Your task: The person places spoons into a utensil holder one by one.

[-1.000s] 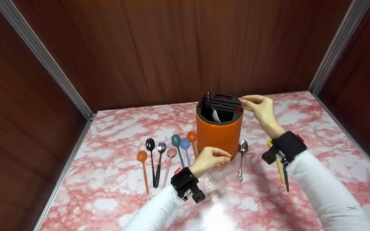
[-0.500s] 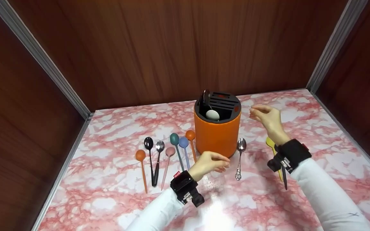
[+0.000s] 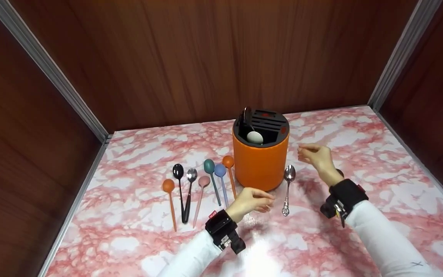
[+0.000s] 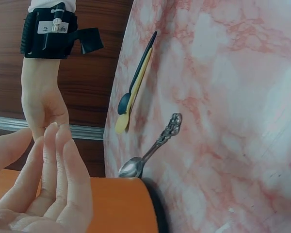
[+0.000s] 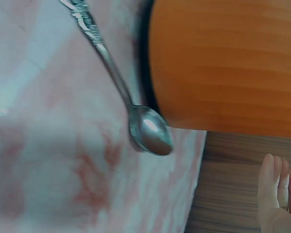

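An orange cylindrical holder with a black slotted top stands on the table. A white spoon head and a dark spoon show in its open compartment. My left hand hovers before the holder's base, fingers loosely bent, holding nothing. To the right of the holder, my right hand hangs above the table, thumb near the fingertips; nothing shows between them. Below it and to the left, an ornate silver spoon lies beside the holder, also seen in the right wrist view. Neither hand touches it.
Left of the holder lie several spoons: orange, black, silver with black handle, pink, green, blue and another orange. A yellow spoon and a dark spoon lie right. Wooden panels enclose the table.
My right hand has left the holder's rim, moving right and then down toward the table. The white spoon head in the holder has turned its face toward me. My left hand has barely shifted.
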A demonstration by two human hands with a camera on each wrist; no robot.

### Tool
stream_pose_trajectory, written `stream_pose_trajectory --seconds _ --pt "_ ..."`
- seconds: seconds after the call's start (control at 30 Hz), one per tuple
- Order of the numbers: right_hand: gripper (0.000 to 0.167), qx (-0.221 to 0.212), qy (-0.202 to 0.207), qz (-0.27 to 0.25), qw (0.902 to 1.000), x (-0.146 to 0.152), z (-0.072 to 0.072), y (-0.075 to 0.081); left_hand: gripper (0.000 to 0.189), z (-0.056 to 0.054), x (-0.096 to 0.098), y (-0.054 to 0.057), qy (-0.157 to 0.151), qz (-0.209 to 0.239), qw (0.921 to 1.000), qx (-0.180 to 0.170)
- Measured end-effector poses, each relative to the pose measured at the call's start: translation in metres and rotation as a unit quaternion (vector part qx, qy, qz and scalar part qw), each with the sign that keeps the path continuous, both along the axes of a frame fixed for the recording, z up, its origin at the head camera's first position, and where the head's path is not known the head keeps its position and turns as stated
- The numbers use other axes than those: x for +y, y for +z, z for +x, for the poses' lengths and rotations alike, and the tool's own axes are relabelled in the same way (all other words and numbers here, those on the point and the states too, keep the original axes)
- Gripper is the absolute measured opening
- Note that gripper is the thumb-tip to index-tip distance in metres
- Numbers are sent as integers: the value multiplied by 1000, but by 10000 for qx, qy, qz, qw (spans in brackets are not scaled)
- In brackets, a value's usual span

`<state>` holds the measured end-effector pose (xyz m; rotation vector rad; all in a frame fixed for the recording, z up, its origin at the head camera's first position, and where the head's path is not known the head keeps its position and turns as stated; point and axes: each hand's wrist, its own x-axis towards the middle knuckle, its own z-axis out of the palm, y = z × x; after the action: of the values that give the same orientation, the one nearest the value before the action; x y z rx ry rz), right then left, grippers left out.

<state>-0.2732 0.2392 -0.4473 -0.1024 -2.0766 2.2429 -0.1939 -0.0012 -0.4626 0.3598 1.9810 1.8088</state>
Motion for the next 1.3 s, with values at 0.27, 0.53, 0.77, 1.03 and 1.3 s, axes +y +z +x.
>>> stream_pose_trajectory --seconds 0.27,0.53,0.77,1.03,1.3 --pt "36 -309 131 367 9988 -1 5 -25 20 2 -1 -13 143 6 9996 -227" --pt "39 -627 308 686 9952 -1 10 -43 20 5 -3 -24 274 87 9989 -365" --pt "36 -803 355 1017 9909 -1 15 -52 19 8 -4 -32 353 76 9984 -446" --pt "30 -939 483 756 9915 2 19 -63 18 9 -4 -39 448 10 9980 -439" --pt "25 -1212 552 394 9903 -2 20 -68 19 10 -5 -44 435 -56 9979 -486"
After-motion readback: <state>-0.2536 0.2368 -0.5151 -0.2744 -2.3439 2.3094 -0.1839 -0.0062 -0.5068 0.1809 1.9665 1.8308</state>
